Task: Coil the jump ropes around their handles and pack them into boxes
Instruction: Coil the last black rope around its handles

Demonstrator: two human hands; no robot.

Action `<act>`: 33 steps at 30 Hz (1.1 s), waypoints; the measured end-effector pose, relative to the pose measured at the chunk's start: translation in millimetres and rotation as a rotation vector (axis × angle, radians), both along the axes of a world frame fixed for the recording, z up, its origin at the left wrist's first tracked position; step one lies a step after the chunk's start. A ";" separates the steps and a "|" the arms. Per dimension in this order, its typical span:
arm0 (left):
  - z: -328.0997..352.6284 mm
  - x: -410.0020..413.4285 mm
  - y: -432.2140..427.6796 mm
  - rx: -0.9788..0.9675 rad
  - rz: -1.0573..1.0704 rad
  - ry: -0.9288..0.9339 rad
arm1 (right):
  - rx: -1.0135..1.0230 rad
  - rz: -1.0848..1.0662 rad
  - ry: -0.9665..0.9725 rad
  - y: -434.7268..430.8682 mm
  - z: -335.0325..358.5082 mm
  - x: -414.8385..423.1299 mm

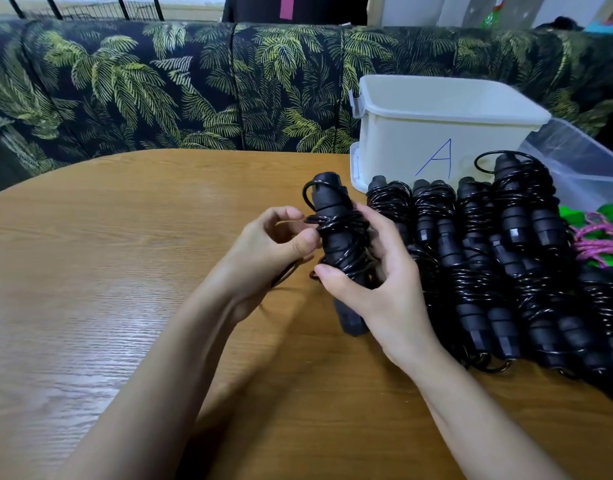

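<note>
Here, at the counter point(125, 271), our right hand point(378, 285) is clamping the jump rope point(336, 237) by its handles while the fingers point(287, 213) of our left hand point(270, 247) are pinching its loose cord point(312, 220). We are advising taut, even turns before boxing.

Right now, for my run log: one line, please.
step: coiling | right hand: grips jump rope | left hand: pinches its cord | box A: open, behind coiled pile
</note>
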State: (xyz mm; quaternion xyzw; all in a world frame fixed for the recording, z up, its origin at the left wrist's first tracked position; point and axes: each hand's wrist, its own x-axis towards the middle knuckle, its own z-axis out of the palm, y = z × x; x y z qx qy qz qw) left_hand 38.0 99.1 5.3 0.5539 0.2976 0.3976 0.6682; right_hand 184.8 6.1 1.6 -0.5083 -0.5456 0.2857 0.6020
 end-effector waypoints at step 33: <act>8.9 14.2 -19.2 0.233 0.367 0.071 | 0.127 -0.310 -0.455 5.0 -9.6 -0.5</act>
